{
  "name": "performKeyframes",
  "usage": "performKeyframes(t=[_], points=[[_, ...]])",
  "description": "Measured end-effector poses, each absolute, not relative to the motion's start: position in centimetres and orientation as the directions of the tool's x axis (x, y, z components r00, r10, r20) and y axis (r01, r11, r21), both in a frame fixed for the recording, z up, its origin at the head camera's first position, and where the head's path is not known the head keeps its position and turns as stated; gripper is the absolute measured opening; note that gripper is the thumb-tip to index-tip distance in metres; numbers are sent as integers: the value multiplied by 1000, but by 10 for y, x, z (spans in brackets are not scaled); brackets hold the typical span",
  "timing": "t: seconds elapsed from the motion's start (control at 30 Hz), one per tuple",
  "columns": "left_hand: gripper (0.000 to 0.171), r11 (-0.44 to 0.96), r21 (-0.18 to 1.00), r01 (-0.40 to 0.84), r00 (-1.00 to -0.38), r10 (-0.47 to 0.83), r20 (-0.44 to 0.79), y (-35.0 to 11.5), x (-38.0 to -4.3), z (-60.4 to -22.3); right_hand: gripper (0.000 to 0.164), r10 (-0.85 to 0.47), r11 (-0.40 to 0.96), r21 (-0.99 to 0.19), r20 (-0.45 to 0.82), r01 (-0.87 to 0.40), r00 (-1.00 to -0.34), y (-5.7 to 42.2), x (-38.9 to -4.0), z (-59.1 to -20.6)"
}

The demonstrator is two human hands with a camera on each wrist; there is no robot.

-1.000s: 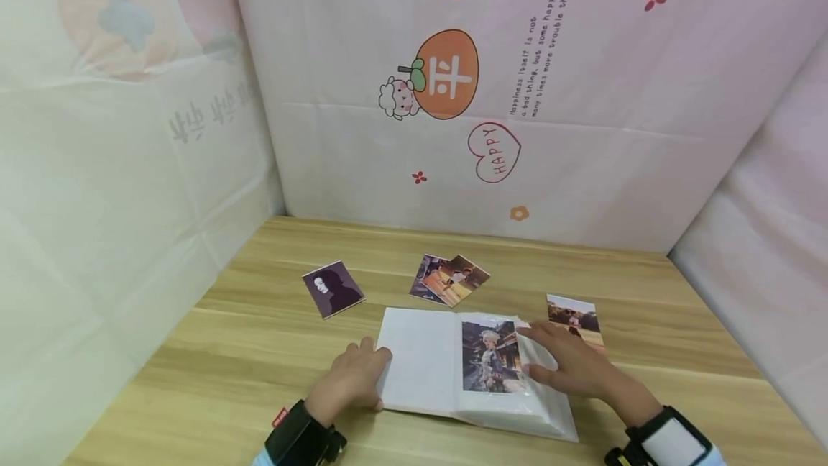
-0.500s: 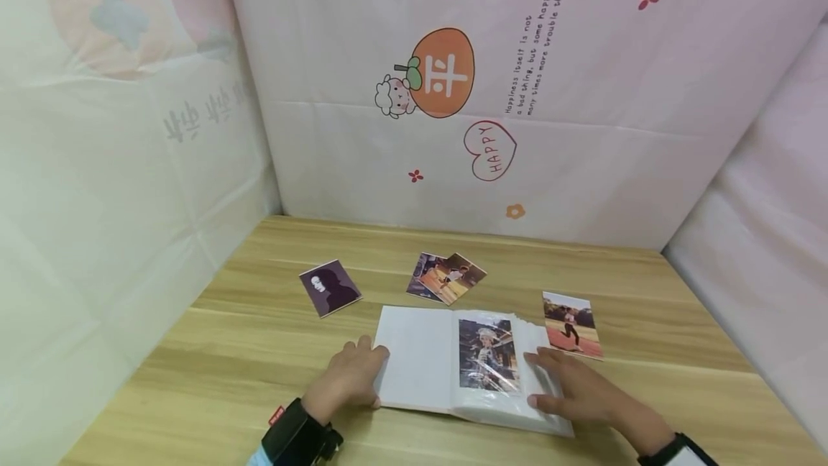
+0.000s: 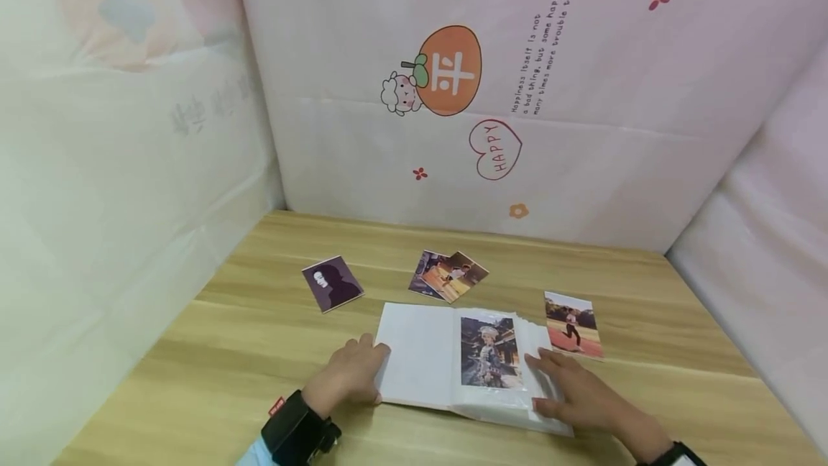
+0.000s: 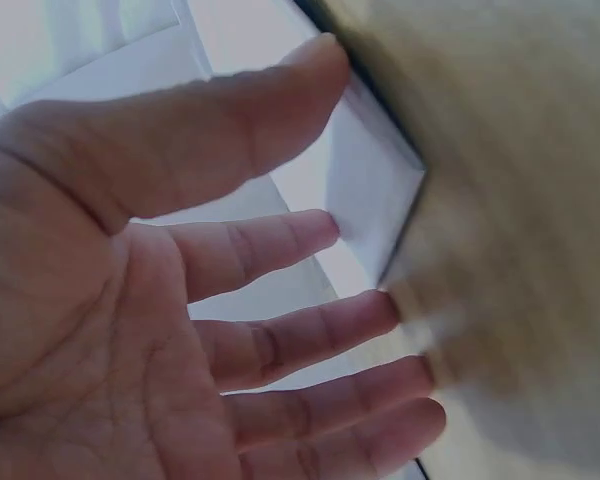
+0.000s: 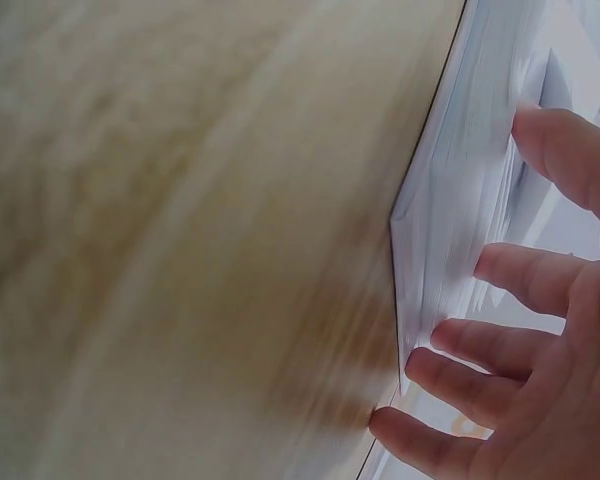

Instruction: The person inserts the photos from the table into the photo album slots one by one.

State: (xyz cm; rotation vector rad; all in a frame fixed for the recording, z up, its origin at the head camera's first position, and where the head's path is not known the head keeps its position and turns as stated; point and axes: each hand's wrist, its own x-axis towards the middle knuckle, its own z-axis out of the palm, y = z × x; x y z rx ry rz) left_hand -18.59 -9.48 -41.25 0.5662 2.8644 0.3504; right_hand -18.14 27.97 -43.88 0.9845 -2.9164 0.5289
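A white photo album [image 3: 414, 358] lies spread on the table, its left side blank. On its right side a clear sleeve holds a photo [image 3: 489, 353] of a person in a pale headdress. My left hand [image 3: 349, 371] rests at the album's left edge; in the left wrist view its fingers extend toward the cover [image 4: 380, 190], thumb spread. With fingers apart, my right hand [image 3: 576, 390] touches the right side of the page stack. The right wrist view shows those fingertips along the page edges [image 5: 460, 200]. Neither hand is wrapped around anything.
Beyond the album lie a dark photo [image 3: 333, 284] of a hooded figure and two overlapping photos [image 3: 455, 277]. A runner photo [image 3: 573, 324] lies right of the album, close to its corner. White printed cloth [image 3: 349, 157] walls the wooden table [image 3: 213, 358].
My right hand has slid toward me and down the page side, uncovering the runner photo. The page beneath it lies flatter. My left hand has stayed at the left edge.
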Motion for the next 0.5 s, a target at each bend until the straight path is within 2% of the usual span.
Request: performKeyframes(t=[0.13, 0.27, 0.4, 0.5], points=[[45, 897, 240, 370, -901, 410, -144, -89, -186, -406, 66, -575, 748, -314, 134, -585, -807, 279, -180, -440], [43, 851, 242, 466, -870, 490, -47, -75, -184, -405, 64, -570, 750, -308, 149, -586, -808, 277, -180, -440], [47, 732, 283, 620, -773, 631, 62, -54, -181, -408, 64, -570, 753, -307, 139, -583, -810, 277, -181, -439], [53, 632, 298, 715, -681, 727, 93, -38, -177, -410, 63, -572, 752, -313, 129, -580, -810, 278, -180, -439]])
